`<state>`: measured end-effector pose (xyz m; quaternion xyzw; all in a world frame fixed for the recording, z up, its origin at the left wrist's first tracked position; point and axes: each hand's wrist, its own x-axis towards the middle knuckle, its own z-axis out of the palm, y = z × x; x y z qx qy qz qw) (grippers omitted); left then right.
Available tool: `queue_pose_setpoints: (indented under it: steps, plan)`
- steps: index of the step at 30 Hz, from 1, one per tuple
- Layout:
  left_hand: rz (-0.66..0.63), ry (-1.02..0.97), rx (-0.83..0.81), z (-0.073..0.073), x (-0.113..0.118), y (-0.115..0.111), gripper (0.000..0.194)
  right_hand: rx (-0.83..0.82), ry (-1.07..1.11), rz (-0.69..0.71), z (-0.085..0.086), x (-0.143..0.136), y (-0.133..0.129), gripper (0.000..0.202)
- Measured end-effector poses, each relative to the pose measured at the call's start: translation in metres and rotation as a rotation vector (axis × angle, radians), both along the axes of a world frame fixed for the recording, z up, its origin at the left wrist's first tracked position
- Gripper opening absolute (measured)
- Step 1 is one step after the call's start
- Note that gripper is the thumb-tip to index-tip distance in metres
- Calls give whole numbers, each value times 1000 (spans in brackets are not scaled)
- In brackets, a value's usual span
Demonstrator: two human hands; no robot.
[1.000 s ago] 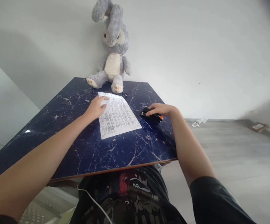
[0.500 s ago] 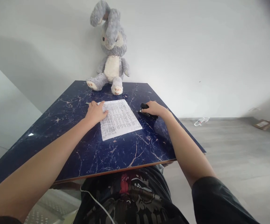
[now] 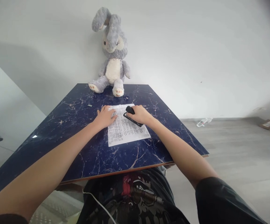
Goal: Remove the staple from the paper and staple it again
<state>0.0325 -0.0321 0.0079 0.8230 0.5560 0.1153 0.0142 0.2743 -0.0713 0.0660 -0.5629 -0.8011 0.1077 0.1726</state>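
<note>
Head view
Left hand (image 3: 105,116): flat, fingers spread, pressing the left edge of the white printed paper sheet (image 3: 126,129) at frame centre.
Right hand (image 3: 140,114): curled around the black stapler (image 3: 131,115), gripping it over the sheet's upper part.
Dark blue marbled tabletop (image 3: 97,149): under the sheet.
Grey plush rabbit (image 3: 112,53): upper centre, sitting at the far edge against the wall.

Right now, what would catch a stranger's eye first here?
A big grey plush rabbit sits propped against the white wall at the far edge of a dark blue marbled table. Mid-table, the left hand presses a printed sheet flat while the right hand holds a black stapler over it.
</note>
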Motion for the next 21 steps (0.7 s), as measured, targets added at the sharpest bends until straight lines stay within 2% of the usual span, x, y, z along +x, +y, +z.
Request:
queue_pose_setpoints:
  steps: [5,11,21]
  plan:
    - [-36,-87,89,1,4,-2,33,-20,-40,37,-7,-14,-4,28]
    - [-5,-121,65,1,-2,3,34,-16,-49,68,-16,-19,-4,21]
    - [-64,-140,73,-5,-7,10,33,-47,-21,43,-14,-21,-6,15]
